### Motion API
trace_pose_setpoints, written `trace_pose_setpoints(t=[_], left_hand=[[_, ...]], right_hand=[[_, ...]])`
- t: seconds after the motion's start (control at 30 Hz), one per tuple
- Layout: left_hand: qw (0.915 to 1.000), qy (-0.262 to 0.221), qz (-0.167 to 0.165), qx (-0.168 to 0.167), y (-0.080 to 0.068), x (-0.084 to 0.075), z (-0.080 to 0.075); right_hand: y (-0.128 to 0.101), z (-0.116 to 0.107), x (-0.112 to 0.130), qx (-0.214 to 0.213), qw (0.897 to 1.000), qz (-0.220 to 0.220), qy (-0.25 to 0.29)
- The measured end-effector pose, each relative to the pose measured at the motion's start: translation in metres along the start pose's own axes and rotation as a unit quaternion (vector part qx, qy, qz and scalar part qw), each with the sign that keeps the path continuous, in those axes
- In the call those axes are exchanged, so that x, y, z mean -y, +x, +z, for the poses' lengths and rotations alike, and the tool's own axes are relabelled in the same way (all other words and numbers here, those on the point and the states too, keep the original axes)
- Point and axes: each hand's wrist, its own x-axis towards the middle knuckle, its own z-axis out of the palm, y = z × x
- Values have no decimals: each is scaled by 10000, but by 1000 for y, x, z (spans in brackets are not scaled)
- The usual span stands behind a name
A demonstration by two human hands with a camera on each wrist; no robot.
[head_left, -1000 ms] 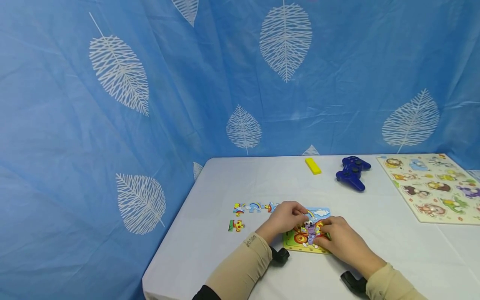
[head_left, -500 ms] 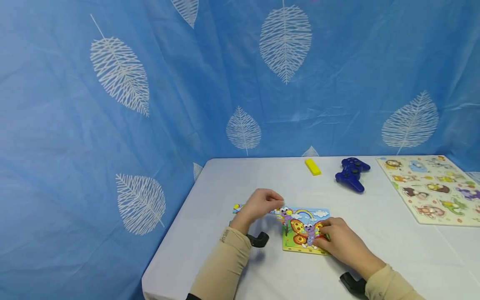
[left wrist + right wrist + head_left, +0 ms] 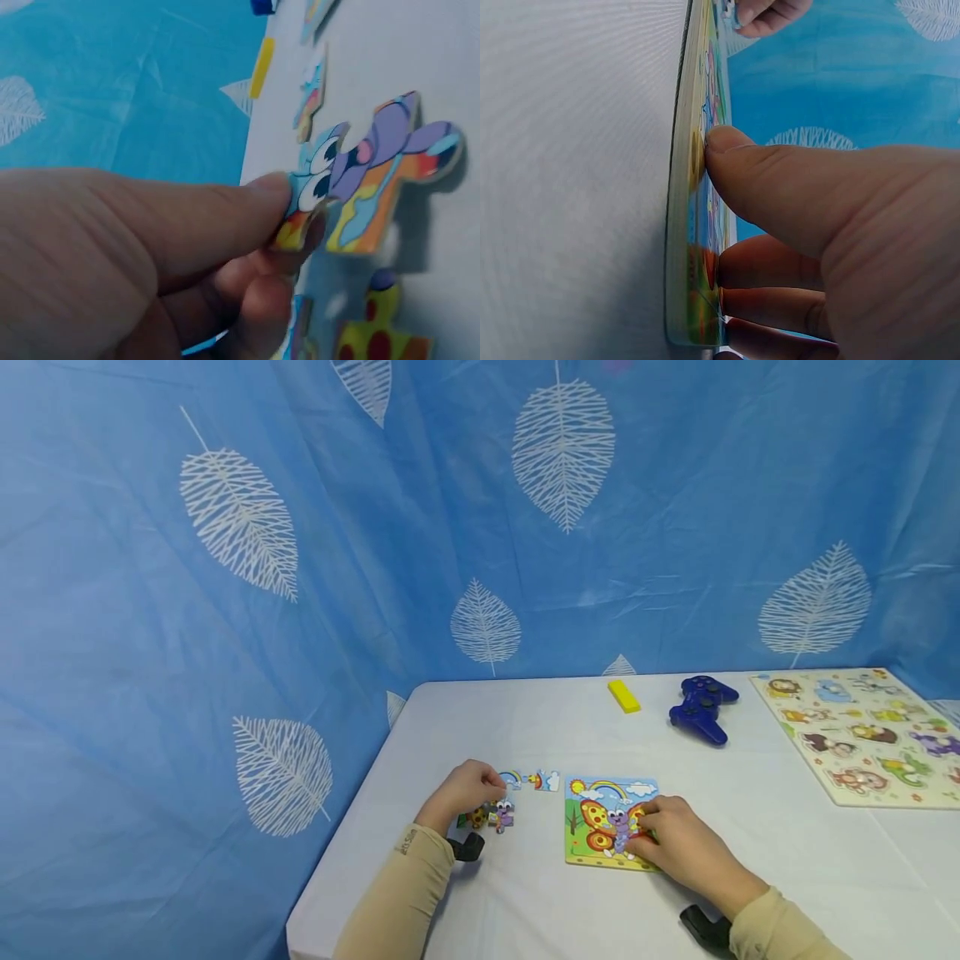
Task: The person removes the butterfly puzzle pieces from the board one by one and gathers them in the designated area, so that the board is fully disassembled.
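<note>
My left hand (image 3: 462, 795) pinches the end of a joined strip of jigsaw pieces (image 3: 379, 154) between thumb and fingers. The strip shows two big white eyes and a purple body, and hangs over the left part of the table. Beneath and beside it lie loose jigsaw pieces (image 3: 545, 780), one of them yellow with red dots (image 3: 373, 341). To the right, a square butterfly puzzle board (image 3: 587, 852) lies flat, its picture covered in part by my right hand (image 3: 681, 845). The right thumb and extended fingertips rest on the board's face.
Behind the board are a yellow block (image 3: 624, 696) and a blue game controller (image 3: 703, 708). A large animal puzzle board (image 3: 840, 735) lies at the right. Blue leaf-print cloth (image 3: 375, 527) hangs along the far and left sides of the white table (image 3: 405, 893).
My left hand has carried the joined jigsaw pieces from the butterfly board leftward to beside the loose pieces. The right hand has stayed on the board.
</note>
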Motion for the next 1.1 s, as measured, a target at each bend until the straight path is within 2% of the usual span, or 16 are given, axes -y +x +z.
trace_pose_setpoints(t=[0.2, 0.43, 0.77, 0.93, 1.1], left_hand=[[9998, 96, -61, -171, 1, -5, 8], [9949, 902, -100, -442, -2, -4, 17], [9934, 935, -276, -602, -5, -5, 21], [9909, 1168, -235, -634, -6, -7, 23], [9841, 1389, -278, -1068, -7, -19, 30]], right_hand=[[0, -1, 0, 34, 10000, 7, 54], [-1, -2, 0, 77, 9999, 46, 100], [-1, -2, 1, 47, 10000, 9, 79], [-2, -2, 1, 38, 10000, 22, 66], [-2, -1, 0, 65, 9999, 26, 80]])
